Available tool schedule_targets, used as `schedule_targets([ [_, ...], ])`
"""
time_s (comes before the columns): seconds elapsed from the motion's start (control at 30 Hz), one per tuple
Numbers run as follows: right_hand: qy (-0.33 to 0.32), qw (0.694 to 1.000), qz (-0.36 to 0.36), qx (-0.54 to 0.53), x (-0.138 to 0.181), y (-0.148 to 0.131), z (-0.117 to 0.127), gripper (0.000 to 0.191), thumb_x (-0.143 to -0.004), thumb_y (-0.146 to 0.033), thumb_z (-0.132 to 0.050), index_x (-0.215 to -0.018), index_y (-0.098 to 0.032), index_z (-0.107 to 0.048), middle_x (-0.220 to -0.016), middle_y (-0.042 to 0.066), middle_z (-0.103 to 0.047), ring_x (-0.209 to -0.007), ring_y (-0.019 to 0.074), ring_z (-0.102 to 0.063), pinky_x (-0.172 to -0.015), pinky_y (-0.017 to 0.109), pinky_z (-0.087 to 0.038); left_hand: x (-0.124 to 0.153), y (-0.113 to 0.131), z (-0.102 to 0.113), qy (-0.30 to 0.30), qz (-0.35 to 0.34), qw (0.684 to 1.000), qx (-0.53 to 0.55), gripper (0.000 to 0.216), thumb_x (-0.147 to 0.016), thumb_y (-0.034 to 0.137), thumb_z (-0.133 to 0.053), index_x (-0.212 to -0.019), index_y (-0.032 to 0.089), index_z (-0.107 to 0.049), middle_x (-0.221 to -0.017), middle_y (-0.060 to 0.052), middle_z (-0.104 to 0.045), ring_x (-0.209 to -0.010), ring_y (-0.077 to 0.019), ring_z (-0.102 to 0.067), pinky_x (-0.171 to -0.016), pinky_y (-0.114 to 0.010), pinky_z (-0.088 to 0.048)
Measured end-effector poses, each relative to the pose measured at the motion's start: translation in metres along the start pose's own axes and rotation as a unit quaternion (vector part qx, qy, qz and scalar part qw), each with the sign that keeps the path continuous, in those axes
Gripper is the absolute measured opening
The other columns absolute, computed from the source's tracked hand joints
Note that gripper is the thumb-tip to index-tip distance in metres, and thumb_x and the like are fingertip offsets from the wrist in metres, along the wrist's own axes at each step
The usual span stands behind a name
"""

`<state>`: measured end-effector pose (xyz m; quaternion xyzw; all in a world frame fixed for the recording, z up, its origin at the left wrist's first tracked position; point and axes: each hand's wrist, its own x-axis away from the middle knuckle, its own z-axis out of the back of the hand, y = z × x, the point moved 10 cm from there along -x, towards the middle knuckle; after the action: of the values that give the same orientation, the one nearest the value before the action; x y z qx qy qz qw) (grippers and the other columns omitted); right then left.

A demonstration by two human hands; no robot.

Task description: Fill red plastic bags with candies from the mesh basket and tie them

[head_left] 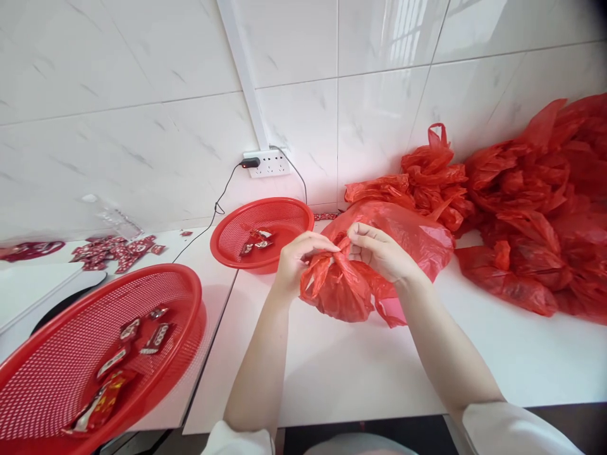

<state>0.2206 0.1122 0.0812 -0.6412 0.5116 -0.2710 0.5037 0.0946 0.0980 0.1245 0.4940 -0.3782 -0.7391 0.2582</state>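
Observation:
Both my hands are at the gathered neck of a red plastic bag (339, 294) in the middle of the white table. My left hand (303, 256) is closed round the bunched plastic on the left side. On the right, my right hand (379, 251) pinches the twisted part with thumb and fingers. The bag's loose handle ends hang toward me. Behind my hands a puffed-out red bag part (403, 227) spreads over the table; I cannot tell whether it belongs to the same bag.
A red mesh basket (190, 278) with several wrapped snacks stands front left. Behind it is a smaller red basket (227, 218) with a few packets. Red bags (516, 246) are heaped at the right. Packets (114, 251) lie at back left. A cable runs from the wall socket (275, 165).

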Motion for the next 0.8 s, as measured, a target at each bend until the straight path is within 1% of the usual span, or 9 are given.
schedule_targets([
  [0.13,0.021,0.998,0.027,-0.057,0.003,-0.012,0.009,0.020,-0.083,-0.038,-0.069,-0.090,-0.024,-0.057,-0.057,-0.008,-0.039,-0.054,0.0101,-0.048,-0.063,0.025,-0.049,0.000,0.000,-0.001,-0.014,0.003,1.000,0.020,0.014,-0.078,0.027,-0.074,-0.091,0.024,-0.079,-0.079,-0.005,-0.067,-0.074,-0.0161,-0.062,-0.070,-0.028,-0.050],
  [0.27,-0.020,0.996,0.038,0.074,0.010,-0.021,-0.001,0.029,-0.088,-0.049,-0.061,-0.093,-0.021,-0.065,-0.085,0.002,-0.064,-0.083,0.0160,-0.061,-0.082,0.032,-0.051,0.000,0.002,0.007,0.047,0.001,0.997,0.056,0.013,-0.075,0.024,-0.077,-0.087,0.026,-0.080,-0.080,-0.005,-0.069,-0.074,-0.0153,-0.062,-0.071,-0.027,-0.050],
  [0.33,-0.043,0.988,0.039,0.142,0.013,-0.021,-0.009,0.026,-0.086,-0.046,-0.064,-0.088,-0.020,-0.067,-0.097,0.005,-0.067,-0.095,0.0190,-0.062,-0.091,0.034,-0.048,0.000,0.000,0.004,0.052,0.017,0.997,0.059,0.013,-0.072,0.024,-0.079,-0.085,0.025,-0.080,-0.083,-0.005,-0.069,-0.077,-0.0162,-0.063,-0.075,-0.028,-0.051],
  [0.43,-0.018,0.995,0.050,0.085,0.013,-0.023,-0.008,0.021,-0.086,-0.041,-0.066,-0.082,-0.021,-0.062,-0.091,0.003,-0.067,-0.091,0.0180,-0.063,-0.090,0.034,-0.049,0.000,-0.002,-0.002,0.027,0.028,0.997,0.072,0.015,-0.072,0.026,-0.079,-0.086,0.024,-0.080,-0.085,-0.006,-0.069,-0.074,-0.0167,-0.063,-0.071,-0.029,-0.052],
  [0.5,0.007,0.999,0.037,0.010,0.011,-0.021,-0.003,0.022,-0.086,-0.040,-0.065,-0.079,-0.021,-0.058,-0.078,0.000,-0.061,-0.077,0.0150,-0.061,-0.080,0.031,-0.051,0.000,-0.002,-0.005,0.002,0.028,0.996,0.081,0.015,-0.074,0.027,-0.078,-0.088,0.024,-0.080,-0.084,-0.006,-0.068,-0.069,-0.0155,-0.062,-0.066,-0.028,-0.051],
  [0.57,0.037,0.998,0.032,-0.038,0.010,-0.021,0.006,0.025,-0.085,-0.038,-0.067,-0.073,-0.022,-0.052,-0.061,-0.004,-0.046,-0.058,0.0113,-0.050,-0.065,0.027,-0.049,0.002,-0.004,-0.005,-0.024,0.032,0.996,0.078,0.014,-0.076,0.028,-0.076,-0.089,0.024,-0.080,-0.082,-0.006,-0.068,-0.066,-0.0144,-0.061,-0.064,-0.027,-0.051],
  [0.67,0.087,0.992,0.071,-0.053,0.013,-0.033,0.025,0.027,-0.084,-0.036,-0.068,-0.070,-0.022,-0.049,-0.055,-0.008,-0.025,-0.047,0.0096,-0.033,-0.055,0.024,-0.044,0.003,-0.006,0.008,0.007,0.026,0.996,0.088,0.014,-0.076,0.031,-0.075,-0.087,0.024,-0.080,-0.078,-0.005,-0.068,-0.066,-0.0145,-0.061,-0.065,-0.027,-0.051],
  [0.73,0.097,0.990,0.103,0.001,0.018,-0.043,0.029,0.023,-0.086,-0.041,-0.066,-0.077,-0.023,-0.056,-0.057,-0.006,-0.035,-0.053,0.0110,-0.040,-0.059,0.026,-0.046,0.005,-0.010,0.023,0.069,0.029,0.992,0.097,0.017,-0.072,0.034,-0.078,-0.085,0.023,-0.080,-0.076,-0.005,-0.069,-0.067,-0.0154,-0.062,-0.066,-0.028,-0.052],
  [0.8,0.062,0.988,0.104,0.095,0.020,-0.045,0.017,0.026,-0.085,-0.048,-0.064,-0.089,-0.022,-0.064,-0.072,-0.001,-0.055,-0.070,0.0143,-0.055,-0.071,0.029,-0.050,0.007,-0.015,0.029,0.101,0.053,0.989,0.095,0.018,-0.069,0.034,-0.081,-0.083,0.022,-0.079,-0.076,-0.004,-0.070,-0.066,-0.0160,-0.063,-0.066,-0.029,-0.053],
])
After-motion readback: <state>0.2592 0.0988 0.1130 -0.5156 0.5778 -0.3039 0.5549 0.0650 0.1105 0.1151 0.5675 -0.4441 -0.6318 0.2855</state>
